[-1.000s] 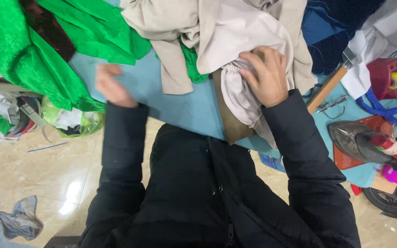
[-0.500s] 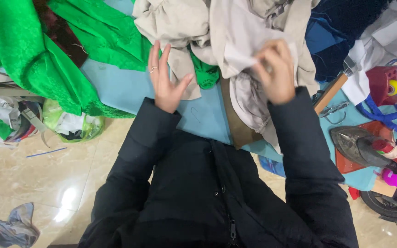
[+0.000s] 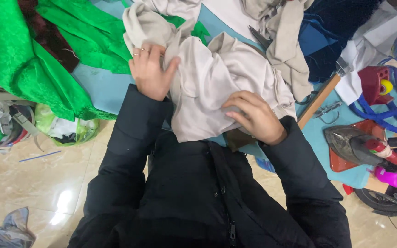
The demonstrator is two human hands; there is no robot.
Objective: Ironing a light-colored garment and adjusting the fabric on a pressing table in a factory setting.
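Note:
A crumpled beige garment lies on the light blue table top right in front of me. My left hand, with rings on two fingers, grips the cloth at its upper left edge. My right hand presses down on the lower right part of the same garment with the fingers curled into the fabric. Both arms wear black jacket sleeves. More beige cloth lies bunched behind it.
Bright green fabric covers the table's left. Dark blue cloth lies at the back right, a wooden ruler and small snips beside it. A clothes iron and bottles sit at right. Scrap bags stand on the tiled floor.
The beige garment has been pulled down toward me. My left hand moved from the bare table onto the cloth, and my right hand slid lower on it.

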